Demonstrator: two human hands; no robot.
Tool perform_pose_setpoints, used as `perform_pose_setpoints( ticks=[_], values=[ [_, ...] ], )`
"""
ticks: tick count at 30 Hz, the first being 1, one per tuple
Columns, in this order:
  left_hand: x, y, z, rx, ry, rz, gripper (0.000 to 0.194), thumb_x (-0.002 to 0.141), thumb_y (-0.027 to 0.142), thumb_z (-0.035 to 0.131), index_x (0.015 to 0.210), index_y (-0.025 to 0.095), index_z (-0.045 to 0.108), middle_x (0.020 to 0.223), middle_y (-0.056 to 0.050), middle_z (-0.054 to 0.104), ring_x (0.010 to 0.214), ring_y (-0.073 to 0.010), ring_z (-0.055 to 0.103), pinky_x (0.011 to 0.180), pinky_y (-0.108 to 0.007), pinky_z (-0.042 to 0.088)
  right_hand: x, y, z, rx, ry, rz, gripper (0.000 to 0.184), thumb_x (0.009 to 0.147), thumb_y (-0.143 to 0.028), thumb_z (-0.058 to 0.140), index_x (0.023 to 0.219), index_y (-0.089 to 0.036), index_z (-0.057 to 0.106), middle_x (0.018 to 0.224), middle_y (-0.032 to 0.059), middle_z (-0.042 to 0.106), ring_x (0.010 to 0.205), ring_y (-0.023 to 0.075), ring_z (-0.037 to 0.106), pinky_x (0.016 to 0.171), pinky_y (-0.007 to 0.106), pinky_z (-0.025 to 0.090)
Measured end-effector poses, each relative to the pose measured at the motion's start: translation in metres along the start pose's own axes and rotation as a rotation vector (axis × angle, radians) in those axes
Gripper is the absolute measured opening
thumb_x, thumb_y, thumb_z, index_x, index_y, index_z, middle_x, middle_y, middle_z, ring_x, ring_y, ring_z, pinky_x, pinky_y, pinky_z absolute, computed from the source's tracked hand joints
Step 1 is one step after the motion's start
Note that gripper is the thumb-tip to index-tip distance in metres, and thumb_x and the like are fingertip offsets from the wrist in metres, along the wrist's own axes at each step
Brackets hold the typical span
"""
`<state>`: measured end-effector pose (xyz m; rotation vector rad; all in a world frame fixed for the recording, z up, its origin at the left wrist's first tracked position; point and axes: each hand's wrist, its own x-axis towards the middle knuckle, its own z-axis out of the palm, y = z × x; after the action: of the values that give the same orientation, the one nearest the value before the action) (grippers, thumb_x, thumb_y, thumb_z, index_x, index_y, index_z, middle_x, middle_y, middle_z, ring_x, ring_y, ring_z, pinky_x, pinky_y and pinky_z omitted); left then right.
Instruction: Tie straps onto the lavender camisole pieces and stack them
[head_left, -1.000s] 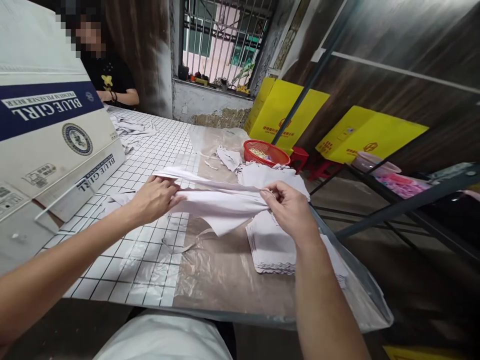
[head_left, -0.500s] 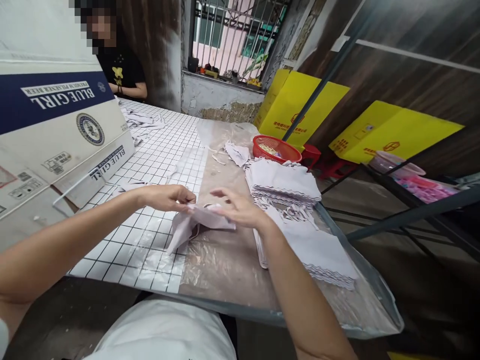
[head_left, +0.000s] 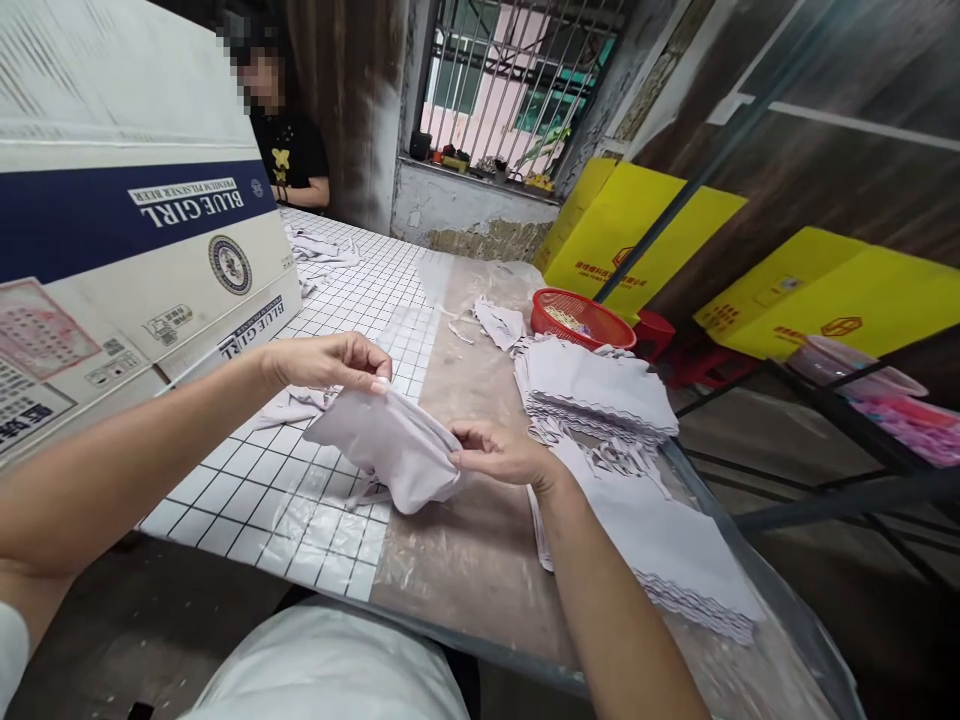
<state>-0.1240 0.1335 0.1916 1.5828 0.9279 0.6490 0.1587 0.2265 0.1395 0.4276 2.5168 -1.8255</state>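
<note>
I've left hand (head_left: 334, 362) pinching the pale cloth (head_left: 394, 450) at its 12 o'clock, right hand (head_left: 501, 455) at its 3, over the table (head_left: 465, 575). Risk: loose pinch drops a fold; right forearm (head_left: 604, 580) could nudge the stack (head_left: 667, 530) at 4.

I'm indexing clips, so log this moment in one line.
left hand: pinching pale lilac creased fabric piece | right hand: holding same piece | beyond right hand: pale lilac wavy-edged fabric stack
</note>
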Motion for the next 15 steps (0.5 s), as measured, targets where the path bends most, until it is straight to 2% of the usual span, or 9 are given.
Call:
perform_pose_setpoints(
  ticks=[3, 6, 10, 12, 15],
  values=[
    [-0.003, 0.012, -0.001, -0.007, 0.063, 0.173, 0.035, 0.078, 0.046, 0.077, 0.068, 0.015, 0.063, 0.068, -0.004, 0.059, 0.060, -0.0116, 0.054, 0.055, -0.022, 0.048, -0.002, 0.006, 0.008, -0.027, -0.014, 0.002, 0.028, 0.080, -0.037, 0.069, 0.097, -0.016, 0.066, 0.093, 0.0030, 0.065, 0.088, 0.0175, 0.057, 0.083, 0.029, 0.045],
    [-0.010, 0.021, -0.009, -0.022, 0.152, 0.301, 0.038, 0.077, 0.049, 0.076, 0.066, 0.016, 0.060, 0.074, -0.006, 0.058, 0.064, -0.0149, 0.055, 0.056, -0.027, 0.049, -0.011, 0.011, 0.007, -0.032, 0.020, -0.010, 0.033, 0.077, -0.039, 0.070, 0.100, -0.016, 0.066, 0.098, 0.0042, 0.065, 0.093, 0.0188, 0.057, 0.087, 0.031, 0.044],
    [-0.032, 0.031, -0.022, -0.010, 0.362, 0.477, 0.045, 0.076, 0.048, 0.076, 0.062, 0.016, 0.048, 0.067, -0.002, 0.050, 0.067, -0.0138, 0.054, 0.066, -0.033, 0.051, -0.032, 0.011, -0.003, -0.132, 0.152, 0.006, 0.030, 0.077, -0.046, 0.070, 0.084, -0.018, 0.063, 0.082, 0.0009, 0.060, 0.079, 0.0158, 0.052, 0.078, 0.029, 0.043],
    [-0.047, 0.038, -0.026, 0.042, 0.465, 0.476, 0.052, 0.075, 0.052, 0.076, 0.061, 0.015, 0.042, 0.067, -0.001, 0.048, 0.073, -0.0133, 0.053, 0.075, -0.038, 0.050, -0.047, 0.006, -0.007, -0.175, 0.254, 0.010, 0.031, 0.080, -0.049, 0.067, 0.076, -0.019, 0.060, 0.075, -0.0003, 0.055, 0.074, 0.0153, 0.050, 0.074, 0.029, 0.041],
    [-0.066, 0.048, -0.028, 0.155, 0.537, 0.397, 0.058, 0.072, 0.059, 0.075, 0.062, 0.014, 0.038, 0.074, -0.002, 0.051, 0.084, -0.0167, 0.053, 0.080, -0.044, 0.047, -0.071, -0.013, -0.013, -0.231, 0.413, -0.021, 0.034, 0.081, -0.053, 0.064, 0.073, -0.020, 0.059, 0.074, 0.0007, 0.054, 0.074, 0.0168, 0.051, 0.073, 0.030, 0.041]
  ],
)
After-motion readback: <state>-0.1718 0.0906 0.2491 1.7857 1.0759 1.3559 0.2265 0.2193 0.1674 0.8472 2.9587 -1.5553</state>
